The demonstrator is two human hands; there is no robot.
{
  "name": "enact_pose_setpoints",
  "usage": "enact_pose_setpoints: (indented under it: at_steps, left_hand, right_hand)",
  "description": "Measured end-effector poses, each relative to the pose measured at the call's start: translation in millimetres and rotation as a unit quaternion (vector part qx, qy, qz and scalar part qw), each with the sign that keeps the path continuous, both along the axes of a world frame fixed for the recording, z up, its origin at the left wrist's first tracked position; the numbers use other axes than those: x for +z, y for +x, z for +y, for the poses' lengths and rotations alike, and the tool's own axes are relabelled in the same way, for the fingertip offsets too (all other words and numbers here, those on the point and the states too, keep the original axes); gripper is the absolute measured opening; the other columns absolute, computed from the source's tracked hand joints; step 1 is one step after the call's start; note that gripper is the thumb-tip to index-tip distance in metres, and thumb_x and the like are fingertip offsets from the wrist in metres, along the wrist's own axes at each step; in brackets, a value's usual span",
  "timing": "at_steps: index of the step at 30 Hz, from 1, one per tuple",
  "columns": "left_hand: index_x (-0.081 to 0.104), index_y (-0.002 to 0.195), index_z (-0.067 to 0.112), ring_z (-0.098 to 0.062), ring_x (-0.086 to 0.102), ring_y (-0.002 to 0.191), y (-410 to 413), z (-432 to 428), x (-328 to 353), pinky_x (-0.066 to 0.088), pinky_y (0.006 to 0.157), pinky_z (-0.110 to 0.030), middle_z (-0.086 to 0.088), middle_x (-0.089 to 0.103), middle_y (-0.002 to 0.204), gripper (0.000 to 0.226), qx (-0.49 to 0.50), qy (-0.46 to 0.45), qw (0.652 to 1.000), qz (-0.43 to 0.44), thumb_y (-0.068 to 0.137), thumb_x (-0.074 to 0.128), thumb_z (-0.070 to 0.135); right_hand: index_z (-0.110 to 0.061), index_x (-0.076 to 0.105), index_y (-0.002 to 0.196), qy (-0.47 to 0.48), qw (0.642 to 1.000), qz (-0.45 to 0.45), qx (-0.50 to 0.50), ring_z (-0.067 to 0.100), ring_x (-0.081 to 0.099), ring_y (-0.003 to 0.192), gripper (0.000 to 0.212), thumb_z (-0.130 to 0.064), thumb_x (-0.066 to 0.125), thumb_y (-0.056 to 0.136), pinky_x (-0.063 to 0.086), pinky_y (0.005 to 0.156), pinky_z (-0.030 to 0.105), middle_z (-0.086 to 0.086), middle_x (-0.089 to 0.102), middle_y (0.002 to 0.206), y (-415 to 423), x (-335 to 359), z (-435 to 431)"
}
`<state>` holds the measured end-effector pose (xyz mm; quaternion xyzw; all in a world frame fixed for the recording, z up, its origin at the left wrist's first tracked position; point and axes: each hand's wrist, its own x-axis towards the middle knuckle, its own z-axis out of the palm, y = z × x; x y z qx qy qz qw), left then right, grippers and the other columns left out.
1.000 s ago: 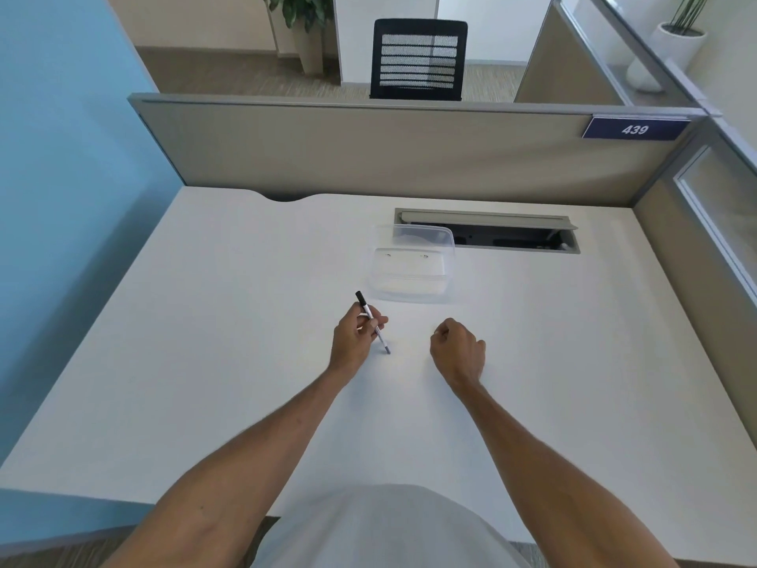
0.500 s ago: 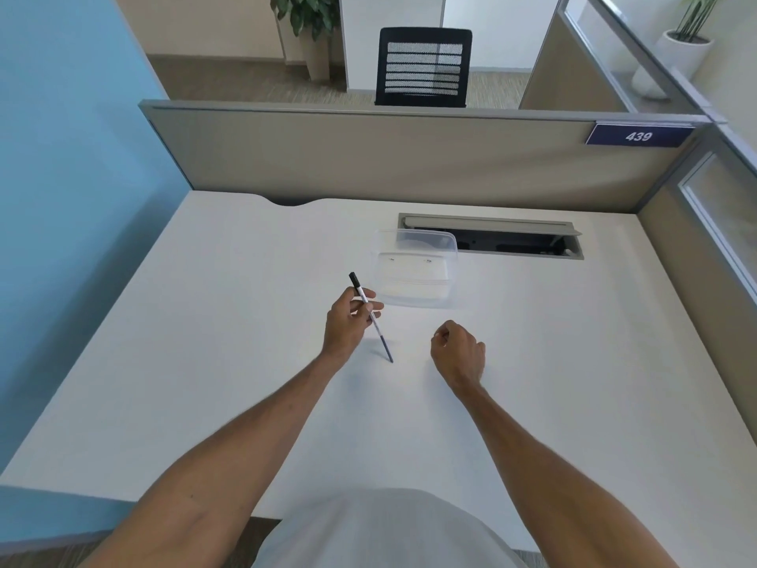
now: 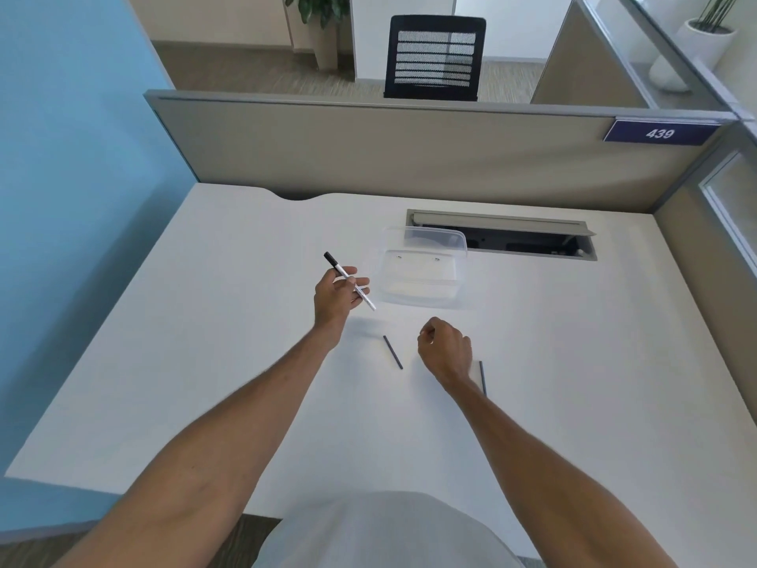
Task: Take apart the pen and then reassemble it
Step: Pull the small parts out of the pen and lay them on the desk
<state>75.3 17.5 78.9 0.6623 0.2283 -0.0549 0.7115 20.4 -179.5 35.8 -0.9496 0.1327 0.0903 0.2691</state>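
My left hand (image 3: pixel 334 295) holds a white pen barrel (image 3: pixel 349 279) with a black cap end pointing up and away, lifted above the desk. A thin dark refill (image 3: pixel 393 352) lies loose on the white desk (image 3: pixel 205 321) between my hands. My right hand (image 3: pixel 445 349) rests on the desk as a closed fist; whether it holds a small part I cannot tell. Another thin dark piece (image 3: pixel 483 377) lies just right of my right wrist, partly hidden by it.
A clear plastic container (image 3: pixel 422 268) sits just beyond my hands. Behind it is an open cable slot (image 3: pixel 502 239) in the desk. A grey partition (image 3: pixel 368 149) bounds the far edge, a blue wall the left.
The left hand has lifted the barrel up off the desk, and the dark refill has slid out of it and now lies on the desk. The right hand stayed put.
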Motion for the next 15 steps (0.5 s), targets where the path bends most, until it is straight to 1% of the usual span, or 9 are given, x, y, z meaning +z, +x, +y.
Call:
enact_pose_setpoints:
  at_steps: [3,5,7,9,12,15]
  left_hand:
    - [0.060,0.141,-0.008,-0.050,0.071,0.130,0.7,2.3,-8.3,0.056,0.117,-0.054,-0.034,0.072,0.136,0.034,0.036,-0.035,0.998,0.043,0.110,0.050,0.001]
    - [0.060,0.143,-0.007,-0.050,0.072,0.130,0.4,4.2,-14.3,0.056,0.117,-0.053,-0.032,0.073,0.137,0.036,0.045,-0.055,0.995,0.065,0.109,0.051,0.002]
    - [0.059,0.145,-0.007,-0.050,0.072,0.130,-0.6,5.5,-19.8,0.056,0.117,-0.053,-0.031,0.073,0.139,0.036,0.053,-0.073,0.992,0.083,0.110,0.051,0.002]
    - [0.059,0.146,-0.007,-0.051,0.072,0.130,-2.0,6.9,-24.1,0.057,0.117,-0.053,-0.030,0.072,0.140,0.037,0.060,-0.085,0.990,0.099,0.111,0.051,0.002]
    - [0.058,0.146,-0.007,-0.051,0.072,0.131,-4.2,9.1,-31.1,0.057,0.116,-0.052,-0.029,0.072,0.141,0.037,0.061,-0.095,0.987,0.116,0.112,0.050,0.003]
    - [0.058,0.147,-0.008,-0.051,0.071,0.131,-3.1,11.6,-35.3,0.056,0.117,-0.053,-0.029,0.071,0.142,0.038,0.060,-0.097,0.985,0.125,0.112,0.050,0.003]
  right_hand:
    - [-0.013,0.074,0.110,0.011,0.999,0.029,0.034,0.031,0.074,0.106,0.025,-0.011,0.051,0.101,0.058,0.097,0.041,0.001,0.081,0.113,2.6,1.4,10.0]
    - [-0.014,0.075,0.110,0.010,0.997,0.042,0.058,0.032,0.075,0.108,0.026,-0.013,0.050,0.102,0.061,0.092,0.041,0.001,0.081,0.115,4.6,1.2,17.4]
    - [-0.014,0.075,0.112,0.005,0.995,0.061,0.078,0.033,0.075,0.111,0.025,-0.017,0.052,0.103,0.062,0.094,0.041,0.003,0.081,0.118,7.3,-1.1,23.8]
    - [-0.014,0.073,0.115,-0.005,0.992,0.080,0.094,0.033,0.074,0.114,0.022,-0.025,0.058,0.105,0.060,0.098,0.041,0.004,0.079,0.121,9.7,-5.6,29.8]
    - [-0.015,0.070,0.121,-0.031,0.990,0.088,0.105,0.032,0.072,0.121,0.027,-0.036,0.062,0.107,0.053,0.107,0.043,0.004,0.076,0.127,12.1,-11.7,37.2]
    - [-0.013,0.069,0.121,-0.047,0.989,0.090,0.106,0.033,0.072,0.120,0.025,-0.033,0.062,0.106,0.051,0.109,0.044,0.005,0.076,0.126,15.4,-15.2,43.4]
